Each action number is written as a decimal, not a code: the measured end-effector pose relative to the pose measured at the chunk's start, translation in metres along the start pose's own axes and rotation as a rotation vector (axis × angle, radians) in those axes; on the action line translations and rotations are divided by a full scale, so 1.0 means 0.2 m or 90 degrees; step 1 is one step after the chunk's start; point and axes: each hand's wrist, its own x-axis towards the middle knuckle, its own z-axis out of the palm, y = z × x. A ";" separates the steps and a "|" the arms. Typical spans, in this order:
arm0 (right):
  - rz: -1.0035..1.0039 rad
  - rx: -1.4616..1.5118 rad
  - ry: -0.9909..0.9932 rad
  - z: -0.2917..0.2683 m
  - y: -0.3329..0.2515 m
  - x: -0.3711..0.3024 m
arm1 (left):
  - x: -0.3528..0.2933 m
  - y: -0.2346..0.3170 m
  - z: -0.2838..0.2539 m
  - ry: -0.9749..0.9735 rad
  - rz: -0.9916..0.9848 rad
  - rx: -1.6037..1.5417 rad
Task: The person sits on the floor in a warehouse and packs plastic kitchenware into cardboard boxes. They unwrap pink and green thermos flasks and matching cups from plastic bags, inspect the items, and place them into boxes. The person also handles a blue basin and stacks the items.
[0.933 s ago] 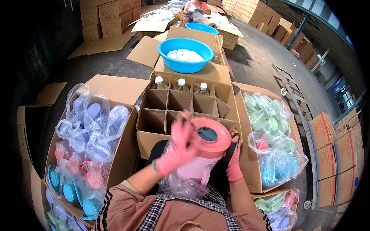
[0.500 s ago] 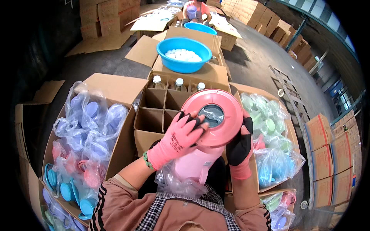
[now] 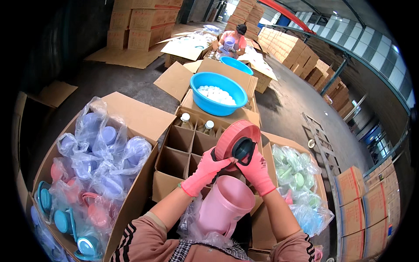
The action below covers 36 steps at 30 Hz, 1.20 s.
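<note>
Both my hands wear pink gloves. My left hand [image 3: 204, 171] and my right hand [image 3: 257, 170] hold a round pink lid [image 3: 233, 137] with a dark knob [image 3: 243, 149], tilted up on edge above an open pink jug [image 3: 224, 207]. The jug stands uncovered between my forearms, its base inside a clear plastic bag [image 3: 192, 227]. Behind the lid is a brown carton with cardboard dividers [image 3: 176, 153]; three bottles [image 3: 209, 127] stand in its far cells.
An open carton [image 3: 131, 115] of bagged blue and pink jugs sits at my left, and another [image 3: 301, 183] with bagged green and blue ones at my right. A blue basin [image 3: 218, 94] of white caps rests on boxes ahead. A person [image 3: 230, 40] sits farther back among stacked cartons.
The pink lid sat on the jug before; my hands have lifted it off and tipped it up on edge, leaving the jug's mouth open.
</note>
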 end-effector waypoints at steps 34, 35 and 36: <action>0.335 0.466 -0.541 0.59 0.40 1.09 | 0.27 -0.51 -0.48 0.428 -0.108 -0.160; 0.385 0.559 -0.435 0.61 0.46 1.18 | 0.28 -0.50 -0.48 0.441 -0.101 -0.148; 0.423 0.651 -0.327 0.63 0.50 1.29 | 0.29 -0.50 -0.47 0.456 -0.086 -0.133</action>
